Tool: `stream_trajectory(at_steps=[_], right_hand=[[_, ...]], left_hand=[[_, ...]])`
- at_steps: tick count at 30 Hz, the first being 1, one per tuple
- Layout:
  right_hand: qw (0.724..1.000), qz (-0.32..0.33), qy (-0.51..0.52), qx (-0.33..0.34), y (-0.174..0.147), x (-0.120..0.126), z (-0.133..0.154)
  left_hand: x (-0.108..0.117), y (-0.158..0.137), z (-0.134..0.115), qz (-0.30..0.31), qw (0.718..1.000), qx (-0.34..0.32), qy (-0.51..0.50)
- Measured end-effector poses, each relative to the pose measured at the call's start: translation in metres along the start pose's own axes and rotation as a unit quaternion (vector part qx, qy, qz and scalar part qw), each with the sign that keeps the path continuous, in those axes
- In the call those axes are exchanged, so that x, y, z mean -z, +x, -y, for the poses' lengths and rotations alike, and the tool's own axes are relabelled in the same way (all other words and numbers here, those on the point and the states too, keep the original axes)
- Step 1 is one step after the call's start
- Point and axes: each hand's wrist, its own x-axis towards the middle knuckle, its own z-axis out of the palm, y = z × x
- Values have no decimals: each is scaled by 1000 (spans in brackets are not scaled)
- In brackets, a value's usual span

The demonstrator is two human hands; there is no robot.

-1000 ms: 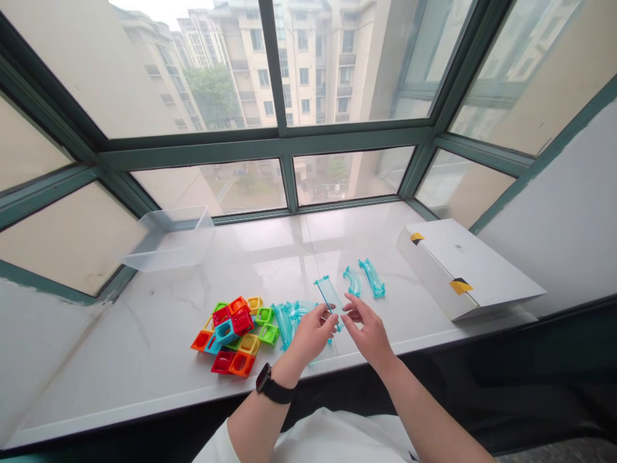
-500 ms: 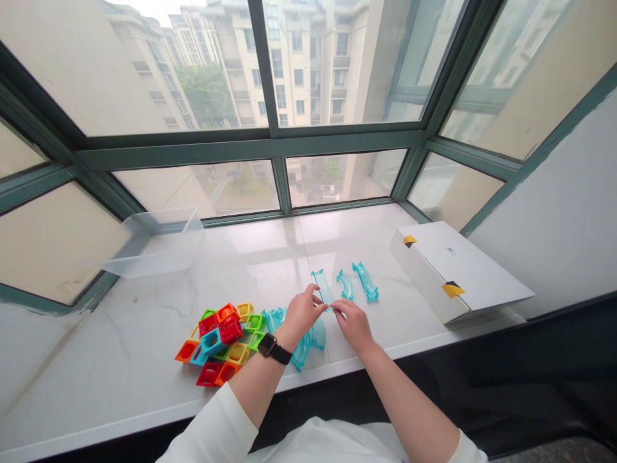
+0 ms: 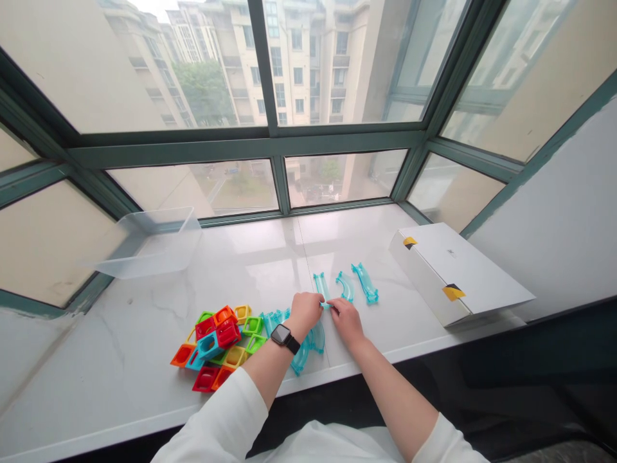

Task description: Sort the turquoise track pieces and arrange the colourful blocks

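Between my hands is a translucent blue track piece (image 3: pixel 321 285), straight, its far end pointing toward the window. My left hand (image 3: pixel 307 312), with a black watch on the wrist, pinches its near end from the left. From the right, my right hand (image 3: pixel 346 319) closes its fingertips on the same end. Just right of it lie a curved blue track piece (image 3: pixel 345 287) and a longer wavy one (image 3: pixel 365 283). More blue track pieces (image 3: pixel 299 357) lie in a heap partly hidden under my left forearm.
Left of my left arm sits a pile of coloured blocks (image 3: pixel 216 341) in red, orange, yellow, green and blue. A clear plastic bin (image 3: pixel 159 260) stands at the back left. A white box (image 3: pixel 463 270) lies at the right. Windows border the marble sill (image 3: pixel 130 347).
The straight track piece has turned slightly, its far end now more upright in view. My left fingers have drawn in closer around its near end. The right hand has shifted slightly left.
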Motion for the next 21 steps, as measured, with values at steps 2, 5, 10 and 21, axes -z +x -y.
stream_trajectory(at_steps=[2,5,10,21], right_hand=[[1000,0,-4,5,-2,-1,-1],[1000,-1,-9,12,-3,-2,-3],[1000,0,-17,19,-3,-3,-4],[999,-2,-21,26,-6,-1,-1]], left_hand=[[-2,-1,2,-1,1000,3,-2],[-3,-2,4,-3,1000,4,-12],[-4,-2,4,-9,999,12,-32],[32,-26,21,-72,994,-6,-76]])
